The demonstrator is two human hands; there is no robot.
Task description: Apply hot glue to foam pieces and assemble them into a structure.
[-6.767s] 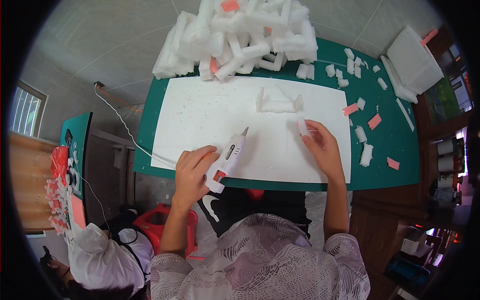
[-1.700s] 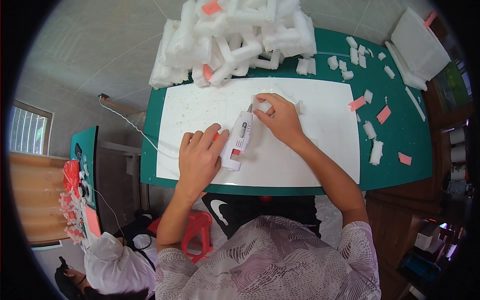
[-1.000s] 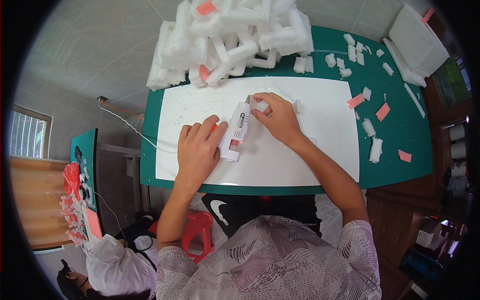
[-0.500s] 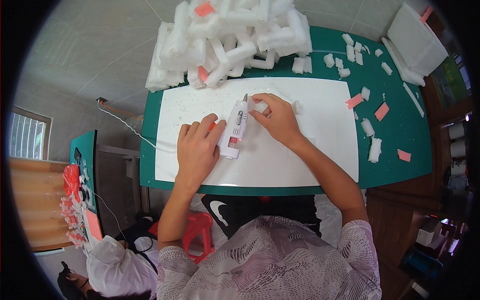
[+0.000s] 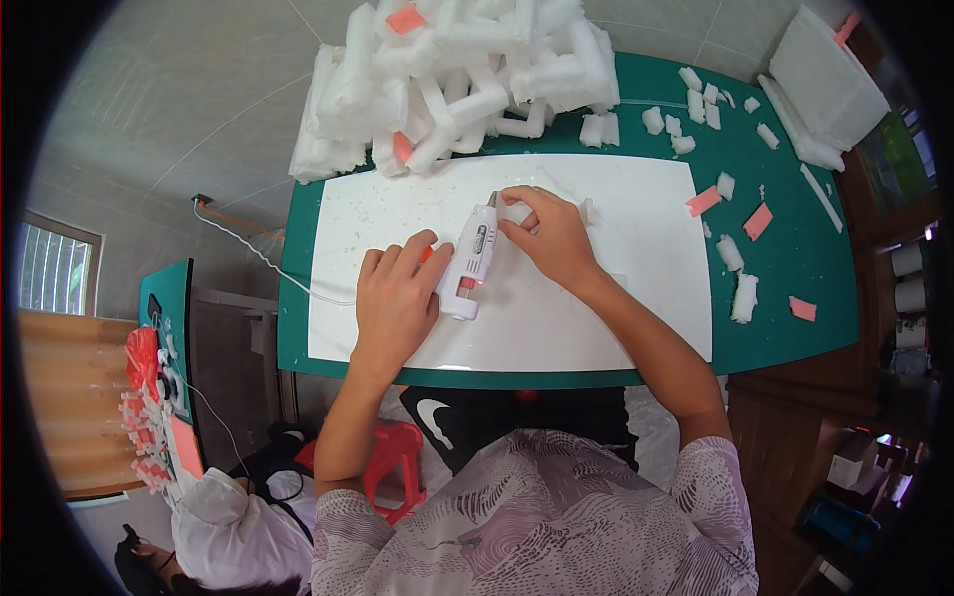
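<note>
A white hot glue gun (image 5: 472, 258) with an orange trigger lies in the grip of my left hand (image 5: 393, 303), above the white board (image 5: 556, 323). Its grey nozzle points away from me, close to the fingertips of my right hand (image 5: 558, 238). Those fingers are bent in a pinch around a small white foam piece (image 5: 515, 212), partly hidden by them. Whether the nozzle touches the foam, I cannot tell. Just right of that hand, another bit of white foam (image 5: 588, 211) rests on the board.
A large pile of white foam blocks (image 5: 447, 84) stands at the board's far edge. Foam scraps (image 5: 730, 252) and pink pieces (image 5: 759, 222) are scattered on the green table (image 5: 795, 268) at right. A white cord (image 5: 283, 276) runs in from the left. At lower left sits another person (image 5: 234, 531).
The glue gun has shifted slightly toward me and to the right at its nozzle. My right hand has barely moved.
</note>
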